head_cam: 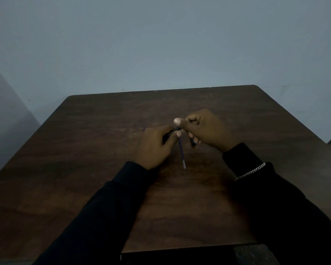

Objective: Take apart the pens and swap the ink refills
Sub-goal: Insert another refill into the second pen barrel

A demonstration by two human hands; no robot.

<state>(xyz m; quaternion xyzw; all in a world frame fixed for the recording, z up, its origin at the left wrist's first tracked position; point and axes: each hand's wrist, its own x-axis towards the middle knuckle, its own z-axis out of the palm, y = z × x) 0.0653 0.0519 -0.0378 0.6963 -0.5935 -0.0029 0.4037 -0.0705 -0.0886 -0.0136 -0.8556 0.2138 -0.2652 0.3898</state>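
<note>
Here, in dim light, both hands meet just past the middle of a dark wooden table (84, 150). The left hand (155, 148) has its fingers curled round a black pen barrel (173, 131), which points toward 2 o'clock; most of the barrel is hidden inside the grip. The right hand (208, 129), at 3 o'clock from the left, lays its thumb against the barrel's exposed end, and its curled fingers grip a short black piece (193, 141) whose lower tip juts out toward 6 o'clock; what part this is cannot be made out. A thin blue ink refill (182, 152) runs from between the hands toward 6 o'clock, ending in a pale tip; its upper end is covered by the fingers, and whether it lies on the table or is held cannot be told. Dark sleeves (107, 203) are cut off by the lower edge, and a chain bracelet (253, 170) crosses the right wrist.
</note>
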